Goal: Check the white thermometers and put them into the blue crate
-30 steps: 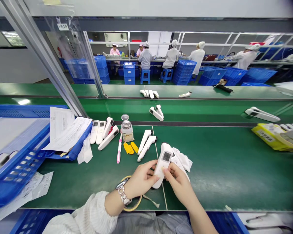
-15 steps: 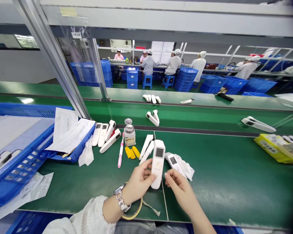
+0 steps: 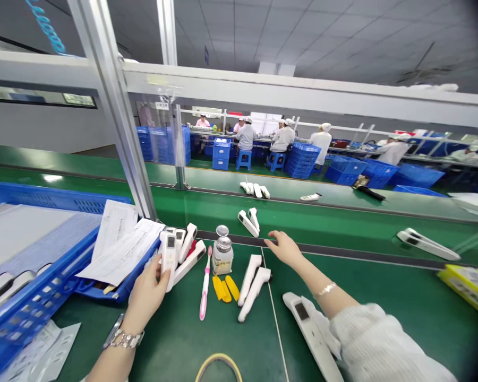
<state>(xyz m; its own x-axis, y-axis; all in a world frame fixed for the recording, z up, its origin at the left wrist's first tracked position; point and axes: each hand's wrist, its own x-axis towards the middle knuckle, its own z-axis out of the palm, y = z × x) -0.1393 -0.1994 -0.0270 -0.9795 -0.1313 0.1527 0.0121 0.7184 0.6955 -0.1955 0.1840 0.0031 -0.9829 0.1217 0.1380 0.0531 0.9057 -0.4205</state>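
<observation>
My left hand [image 3: 148,289] grips a white forehead thermometer [image 3: 168,260] upright at the left, against a cluster of similar thermometers [image 3: 191,260]. Its small screen faces me. My right hand [image 3: 284,246] reaches over the dark rail with fingers apart and holds nothing. Just left of it, a pair of white thermometers [image 3: 249,223] lies on the green belt. Two more thermometers [image 3: 255,289] rest on the mat in the middle. Under my right forearm lies another thermometer [image 3: 313,334] with a white cloth [image 3: 322,323], partly covered by the sleeve.
A metal-topped bottle [image 3: 223,257], a pink-white toothbrush [image 3: 205,286] and yellow pieces [image 3: 225,289] stand or lie mid-table. Blue baskets [image 3: 35,313] with papers [image 3: 123,254] fill the left. A tape roll [image 3: 219,358] lies at the front, a yellow pack [image 3: 468,289] at right. People work beyond.
My left hand has carried the thermometer from the centre to the cluster at the left. My right hand has moved forward toward the belt. The view has tilted up.
</observation>
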